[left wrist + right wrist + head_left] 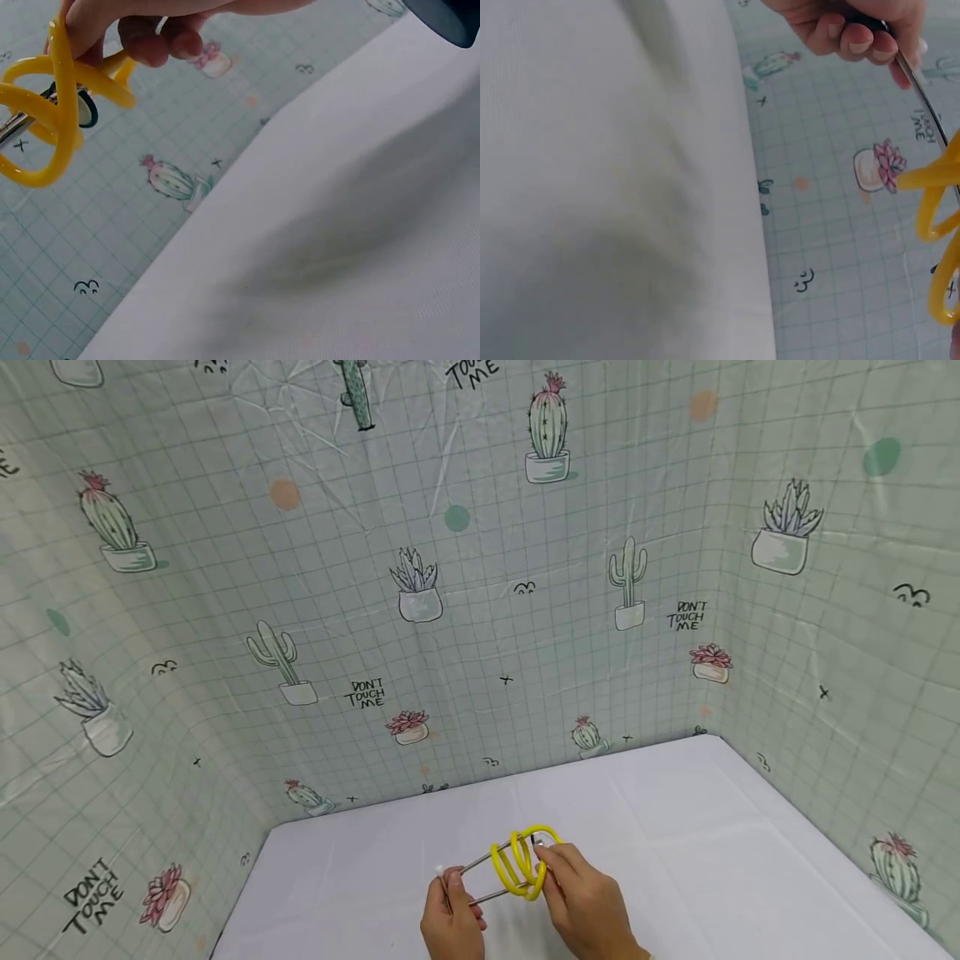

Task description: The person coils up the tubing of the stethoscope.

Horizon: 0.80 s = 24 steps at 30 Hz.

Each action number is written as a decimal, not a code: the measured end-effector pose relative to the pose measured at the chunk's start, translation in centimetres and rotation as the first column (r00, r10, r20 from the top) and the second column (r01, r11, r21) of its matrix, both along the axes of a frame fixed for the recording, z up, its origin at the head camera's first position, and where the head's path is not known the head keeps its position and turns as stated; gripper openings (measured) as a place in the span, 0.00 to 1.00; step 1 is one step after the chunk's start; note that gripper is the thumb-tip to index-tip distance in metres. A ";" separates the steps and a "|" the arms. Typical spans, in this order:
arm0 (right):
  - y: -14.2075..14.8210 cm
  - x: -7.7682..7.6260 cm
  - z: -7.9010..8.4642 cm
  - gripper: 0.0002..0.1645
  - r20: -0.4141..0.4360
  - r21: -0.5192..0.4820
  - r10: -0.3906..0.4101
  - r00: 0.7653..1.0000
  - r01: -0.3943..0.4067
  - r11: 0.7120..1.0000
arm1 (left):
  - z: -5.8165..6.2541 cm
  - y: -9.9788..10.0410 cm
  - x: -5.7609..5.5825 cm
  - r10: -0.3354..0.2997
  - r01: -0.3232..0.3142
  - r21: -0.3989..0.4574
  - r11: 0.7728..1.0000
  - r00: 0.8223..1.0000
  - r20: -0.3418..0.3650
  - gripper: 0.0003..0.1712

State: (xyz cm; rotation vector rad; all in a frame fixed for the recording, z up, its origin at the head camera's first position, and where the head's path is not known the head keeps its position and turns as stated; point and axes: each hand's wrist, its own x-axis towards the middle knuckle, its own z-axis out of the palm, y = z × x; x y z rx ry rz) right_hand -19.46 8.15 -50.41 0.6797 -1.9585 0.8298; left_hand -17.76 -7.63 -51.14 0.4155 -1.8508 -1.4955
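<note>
My left hand [452, 920] grips the end of a frame of thin metal rods [477, 863], near a small white tip [439, 869]. In the right wrist view, a dark part [868, 22] of the frame shows between this hand's curled fingers. Glossy yellow tubing [497, 862] winds in several loops around the two rods. At the far end of the frame, my right hand [588, 893] pinches the yellow tubing between thumb and fingers. A dark-rimmed round piece [88, 109] sits inside the loops in the left wrist view. Both hands hold the frame above the table.
A white-covered table [660, 827] lies under the hands. Fabric walls [480, 643] printed with cacti and a grid enclose it at the back and both sides. A dark rounded object [450, 19] juts into the upper right of the left wrist view.
</note>
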 end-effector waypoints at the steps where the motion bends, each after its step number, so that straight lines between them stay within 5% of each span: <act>1: 0.1 0.0 0.0 0.14 0.014 0.010 -0.014 1.000 0.014 1.000 | 0.0 0.1 0.0 0.004 -0.004 -0.016 1.000 1.000 -0.015 0.12; 12: 1.2 -0.5 0.6 0.16 0.065 0.111 -0.100 0.993 0.093 0.990 | 0.0 0.5 0.2 0.012 -0.018 -0.082 0.996 0.997 -0.071 0.10; 19: 0.8 -0.2 0.8 0.16 0.084 0.098 -0.112 0.990 0.104 0.990 | 0.1 0.6 0.1 0.015 -0.021 -0.083 0.996 0.998 -0.065 0.09; 24: 0.4 0.2 0.8 0.21 0.187 0.041 -0.097 0.978 0.091 0.995 | 0.0 0.7 0.2 0.026 -0.034 -0.101 0.994 0.997 -0.076 0.08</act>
